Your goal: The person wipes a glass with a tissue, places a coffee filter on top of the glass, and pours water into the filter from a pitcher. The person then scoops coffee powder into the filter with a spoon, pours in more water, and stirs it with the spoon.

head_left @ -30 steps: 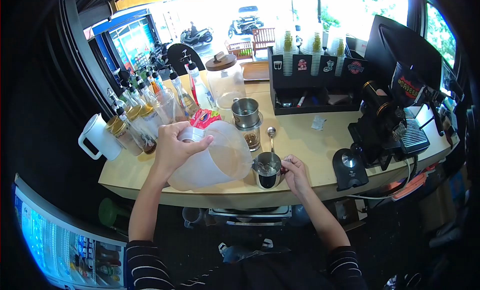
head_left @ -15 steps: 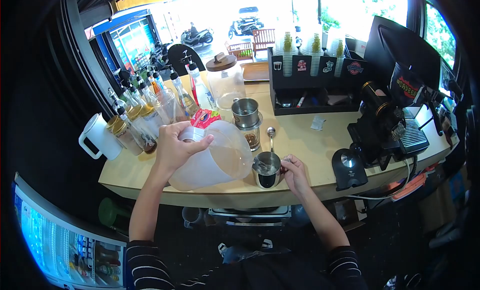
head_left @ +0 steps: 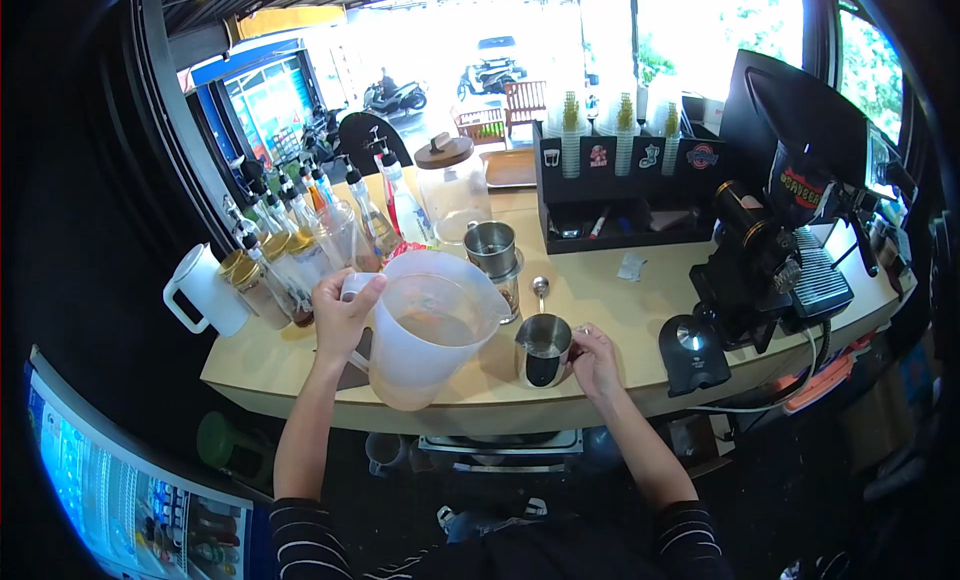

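My left hand (head_left: 343, 315) is closed round the handle of a large translucent plastic pitcher (head_left: 425, 330), which is nearly upright with some liquid inside. To its right, a small steel jug (head_left: 545, 350) stands near the counter's front edge, and my right hand (head_left: 595, 358) holds its handle. Liquid shows inside the jug. Behind the pitcher, a metal drip filter (head_left: 490, 246) sits on a glass (head_left: 508, 292), partly hidden by the pitcher. A long-handled spoon (head_left: 541, 285) lies just behind the jug.
Pump bottles (head_left: 370, 220) and jars crowd the left of the counter (head_left: 620, 325), beside a white jug (head_left: 207, 292). A lidded clear jar (head_left: 452, 195) stands at the back. A black cup organizer (head_left: 630, 195) is behind, with a black machine (head_left: 745, 280) at the right.
The pitcher has tilted back from pouring to nearly upright, and its spout has moved away from the steel jug. The stream of liquid has stopped. The camera view has shifted slightly.
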A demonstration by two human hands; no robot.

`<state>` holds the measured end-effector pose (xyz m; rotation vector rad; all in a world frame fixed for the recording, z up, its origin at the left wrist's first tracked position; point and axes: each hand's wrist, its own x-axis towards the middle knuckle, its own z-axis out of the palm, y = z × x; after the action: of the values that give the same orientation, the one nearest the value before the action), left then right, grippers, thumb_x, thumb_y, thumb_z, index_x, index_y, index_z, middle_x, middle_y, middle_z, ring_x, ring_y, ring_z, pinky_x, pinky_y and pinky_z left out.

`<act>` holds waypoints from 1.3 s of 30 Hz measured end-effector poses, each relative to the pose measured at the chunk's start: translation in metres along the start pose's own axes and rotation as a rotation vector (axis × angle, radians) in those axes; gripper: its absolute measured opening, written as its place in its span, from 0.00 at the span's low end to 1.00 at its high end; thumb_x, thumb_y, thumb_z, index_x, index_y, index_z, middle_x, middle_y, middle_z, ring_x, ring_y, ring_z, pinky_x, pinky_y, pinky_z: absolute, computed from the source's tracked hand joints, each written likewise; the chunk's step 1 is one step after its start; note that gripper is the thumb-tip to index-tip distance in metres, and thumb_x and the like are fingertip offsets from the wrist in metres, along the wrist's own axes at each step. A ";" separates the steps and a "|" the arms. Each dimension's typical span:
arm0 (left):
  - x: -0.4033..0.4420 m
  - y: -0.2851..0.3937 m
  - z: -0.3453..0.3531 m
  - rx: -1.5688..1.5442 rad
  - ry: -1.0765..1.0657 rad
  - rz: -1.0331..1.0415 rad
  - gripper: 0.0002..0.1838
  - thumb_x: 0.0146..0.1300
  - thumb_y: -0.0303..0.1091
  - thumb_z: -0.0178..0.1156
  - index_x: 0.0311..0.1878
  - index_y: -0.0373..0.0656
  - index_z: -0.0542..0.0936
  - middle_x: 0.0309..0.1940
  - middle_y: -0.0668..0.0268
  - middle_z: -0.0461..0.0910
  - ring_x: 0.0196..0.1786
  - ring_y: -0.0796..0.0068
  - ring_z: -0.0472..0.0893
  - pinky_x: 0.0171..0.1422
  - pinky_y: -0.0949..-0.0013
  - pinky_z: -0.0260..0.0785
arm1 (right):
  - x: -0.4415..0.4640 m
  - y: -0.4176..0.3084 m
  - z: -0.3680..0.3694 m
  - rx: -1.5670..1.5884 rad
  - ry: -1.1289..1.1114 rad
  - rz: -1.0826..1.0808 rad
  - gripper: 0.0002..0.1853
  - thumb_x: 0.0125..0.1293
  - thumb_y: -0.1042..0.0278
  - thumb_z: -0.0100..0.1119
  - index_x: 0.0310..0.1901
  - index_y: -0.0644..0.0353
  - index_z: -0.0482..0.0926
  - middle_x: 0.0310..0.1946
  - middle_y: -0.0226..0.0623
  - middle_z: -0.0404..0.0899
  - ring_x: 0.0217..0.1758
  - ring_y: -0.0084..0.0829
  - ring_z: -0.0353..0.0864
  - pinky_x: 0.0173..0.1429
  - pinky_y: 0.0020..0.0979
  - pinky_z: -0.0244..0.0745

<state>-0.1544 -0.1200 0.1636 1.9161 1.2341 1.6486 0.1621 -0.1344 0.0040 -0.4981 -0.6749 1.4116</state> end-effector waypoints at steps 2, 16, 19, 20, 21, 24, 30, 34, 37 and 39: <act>-0.002 -0.007 -0.005 -0.135 0.071 -0.107 0.16 0.58 0.40 0.67 0.20 0.42 0.76 0.15 0.80 0.68 0.18 0.91 0.63 0.20 0.79 0.51 | 0.004 -0.012 -0.003 0.005 0.025 -0.050 0.08 0.61 0.76 0.56 0.25 0.58 0.70 0.21 0.30 0.70 0.23 0.24 0.70 0.32 0.25 0.66; -0.016 -0.024 -0.049 -0.473 0.349 -0.316 0.22 0.65 0.50 0.58 0.19 0.51 0.67 0.11 0.81 0.58 0.12 0.91 0.56 0.16 0.81 0.45 | 0.058 -0.022 -0.039 -0.092 0.281 -0.293 0.13 0.61 0.77 0.53 0.21 0.53 0.65 0.17 0.23 0.63 0.22 0.18 0.64 0.31 0.22 0.61; -0.019 -0.029 -0.071 -0.471 0.392 -0.314 0.22 0.65 0.50 0.58 0.19 0.51 0.66 0.11 0.80 0.58 0.13 0.90 0.57 0.17 0.81 0.45 | 0.058 -0.018 -0.053 -0.316 0.305 -0.259 0.06 0.63 0.76 0.53 0.28 0.56 0.69 0.23 0.28 0.69 0.26 0.19 0.69 0.34 0.22 0.66; -0.019 -0.029 -0.080 -0.473 0.420 -0.305 0.22 0.65 0.50 0.58 0.19 0.51 0.66 0.11 0.80 0.58 0.13 0.90 0.56 0.17 0.81 0.45 | 0.057 -0.017 -0.053 -0.464 0.413 -0.382 0.03 0.63 0.74 0.53 0.34 0.57 0.69 0.30 0.30 0.71 0.34 0.22 0.70 0.40 0.24 0.66; -0.020 -0.029 -0.091 -0.475 0.447 -0.294 0.22 0.65 0.50 0.57 0.19 0.52 0.65 0.11 0.80 0.58 0.13 0.90 0.56 0.18 0.81 0.45 | 0.054 -0.016 -0.043 -0.611 0.517 -0.507 0.07 0.63 0.72 0.53 0.41 0.58 0.68 0.38 0.33 0.72 0.41 0.25 0.71 0.47 0.26 0.66; -0.022 -0.030 -0.124 -0.439 0.469 -0.274 0.22 0.65 0.49 0.57 0.19 0.52 0.65 0.12 0.80 0.57 0.13 0.90 0.54 0.18 0.80 0.44 | 0.031 -0.017 0.030 -1.092 0.541 -1.014 0.14 0.61 0.75 0.54 0.47 0.60 0.64 0.47 0.41 0.68 0.51 0.33 0.68 0.57 0.34 0.63; -0.026 -0.059 -0.194 -0.368 0.597 -0.279 0.21 0.65 0.48 0.57 0.19 0.52 0.65 0.13 0.81 0.56 0.15 0.91 0.54 0.19 0.80 0.45 | 0.021 0.073 0.140 -1.218 -0.183 -0.927 0.18 0.53 0.79 0.60 0.45 0.63 0.66 0.48 0.49 0.69 0.55 0.44 0.68 0.61 0.39 0.61; -0.031 -0.089 -0.244 -0.328 0.625 -0.272 0.19 0.65 0.45 0.57 0.20 0.52 0.66 0.13 0.81 0.56 0.15 0.91 0.54 0.19 0.80 0.45 | 0.035 0.144 0.187 -1.192 -0.469 -0.699 0.18 0.53 0.78 0.60 0.45 0.64 0.68 0.49 0.50 0.68 0.56 0.48 0.68 0.59 0.40 0.64; -0.030 -0.107 -0.272 -0.292 0.649 -0.262 0.19 0.65 0.42 0.57 0.19 0.52 0.66 0.12 0.81 0.57 0.15 0.91 0.54 0.19 0.80 0.44 | 0.057 0.183 0.215 -1.233 -0.505 -0.698 0.20 0.55 0.78 0.59 0.50 0.62 0.67 0.49 0.47 0.68 0.54 0.44 0.68 0.58 0.36 0.64; -0.028 -0.121 -0.286 -0.231 0.667 -0.230 0.19 0.65 0.41 0.58 0.18 0.52 0.65 0.11 0.81 0.57 0.14 0.91 0.54 0.19 0.80 0.44 | 0.084 0.202 0.233 -1.220 -0.497 -0.736 0.26 0.54 0.76 0.62 0.54 0.63 0.65 0.51 0.46 0.67 0.55 0.43 0.68 0.58 0.36 0.65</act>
<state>-0.4636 -0.1526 0.1375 1.0630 1.3395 2.2622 -0.1425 -0.0463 0.0451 -0.7132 -1.9104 0.2743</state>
